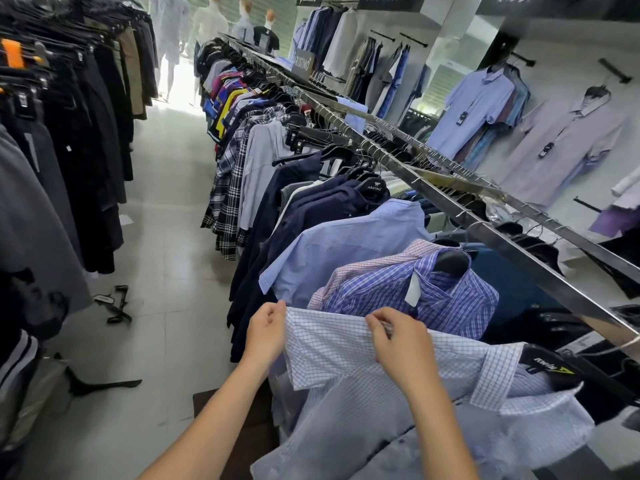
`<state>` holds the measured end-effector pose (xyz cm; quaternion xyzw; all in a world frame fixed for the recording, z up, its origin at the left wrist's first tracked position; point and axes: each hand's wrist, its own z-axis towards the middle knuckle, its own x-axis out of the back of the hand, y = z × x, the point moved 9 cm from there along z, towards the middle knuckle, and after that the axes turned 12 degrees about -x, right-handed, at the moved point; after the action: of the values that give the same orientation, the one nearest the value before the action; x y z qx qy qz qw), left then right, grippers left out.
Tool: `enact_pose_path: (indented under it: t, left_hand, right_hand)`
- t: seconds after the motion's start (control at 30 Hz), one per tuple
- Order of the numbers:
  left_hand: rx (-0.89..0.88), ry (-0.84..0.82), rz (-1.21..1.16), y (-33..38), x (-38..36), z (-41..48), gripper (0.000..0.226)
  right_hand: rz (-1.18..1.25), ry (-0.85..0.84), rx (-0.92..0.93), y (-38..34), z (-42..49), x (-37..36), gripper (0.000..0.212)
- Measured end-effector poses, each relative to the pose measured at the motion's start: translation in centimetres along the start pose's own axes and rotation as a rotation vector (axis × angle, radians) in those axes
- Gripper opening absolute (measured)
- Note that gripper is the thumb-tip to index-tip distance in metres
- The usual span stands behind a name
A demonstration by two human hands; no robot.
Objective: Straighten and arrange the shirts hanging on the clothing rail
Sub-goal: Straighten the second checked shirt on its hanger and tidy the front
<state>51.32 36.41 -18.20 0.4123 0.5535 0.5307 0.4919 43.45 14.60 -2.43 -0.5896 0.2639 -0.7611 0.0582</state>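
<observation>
Pinching the top fold of the check shirt (329, 344) with both hands: left hand (266, 332) curled on the sleeve end, right hand (401, 344) nipping the same fold nearer the collar between thumb and fingertips. Held apart, with a stretch of cloth pulled flat between. Hung at the near end of the rail (485, 230) on a black hanger (547, 367), collar toward the rail, sleeve toward the aisle, long axis running left to right across the view. Crowded just behind by a purple shirt (433, 292), then a pale blue shirt (346, 244). Open floor (166, 237) left of the rail, strewn with loose hangers (116, 303), bounded farther left by a dark rack (86, 133).
</observation>
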Motion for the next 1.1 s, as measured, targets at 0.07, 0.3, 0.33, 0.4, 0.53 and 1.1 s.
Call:
enact_pose_path:
  t: [0.07,0.3,0.33,0.4,0.53,1.1]
  left_hand:
    - [-0.018,-0.012,0.021,0.0,-0.1,0.2,0.036]
    - [-0.164,-0.092,0.070,3.8,-3.7,0.3,0.025]
    - [-0.179,-0.130,0.059,4.2,-4.6,0.1,0.025]
    - [-0.214,-0.218,0.069,5.0,-6.6,-0.4,0.027]
    - [-0.293,-0.380,0.225,6.5,-10.1,-2.4,0.020]
    - [-0.939,-0.923,0.289,17.8,-29.4,-13.3,0.006]
  right_hand:
    - [0.051,-0.010,0.043,-0.3,-0.3,0.3,0.011]
    - [0.231,0.044,0.020,1.1,-0.1,3.1,0.009]
    - [0.235,0.050,0.013,1.6,-0.1,3.4,0.008]
    - [0.242,0.071,0.005,2.8,-0.1,4.1,0.008]
    - [0.242,0.113,-0.005,5.3,0.2,5.2,0.012]
    - [0.196,0.481,-0.282,16.7,-4.7,12.6,0.009]
